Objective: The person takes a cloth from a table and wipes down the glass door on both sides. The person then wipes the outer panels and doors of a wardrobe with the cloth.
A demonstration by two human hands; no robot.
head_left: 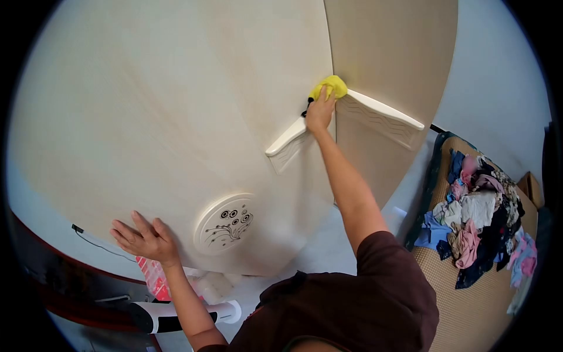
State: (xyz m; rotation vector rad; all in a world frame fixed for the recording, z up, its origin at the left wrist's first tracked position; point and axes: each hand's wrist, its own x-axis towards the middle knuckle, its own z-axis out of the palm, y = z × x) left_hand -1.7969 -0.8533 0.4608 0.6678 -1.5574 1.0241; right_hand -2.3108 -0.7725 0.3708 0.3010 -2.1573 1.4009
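At one o'clock, a right hand [321,114] curls its fingers over a yellow cloth [335,84] at the corner between pale ledges [384,110], apparently pressing it in; at eight o'clock, the empty left hand [149,242] spreads wide by the cream panel [176,117], seemingly for balance.

The left panel [193,117] and the right panel [399,53] are met along a seam [329,29]. One raised strip is set on each: the left strip [286,139] and the right strip [390,111]. Between them, at the seam, a cloth [335,85] is placed. On the left panel, nearer than its strip, a disc [226,224] is mounted. At near left, a bag [153,278] is seen just beyond an appliance [167,317]. At right, clothes [478,211] are heaped on a mat [463,305].
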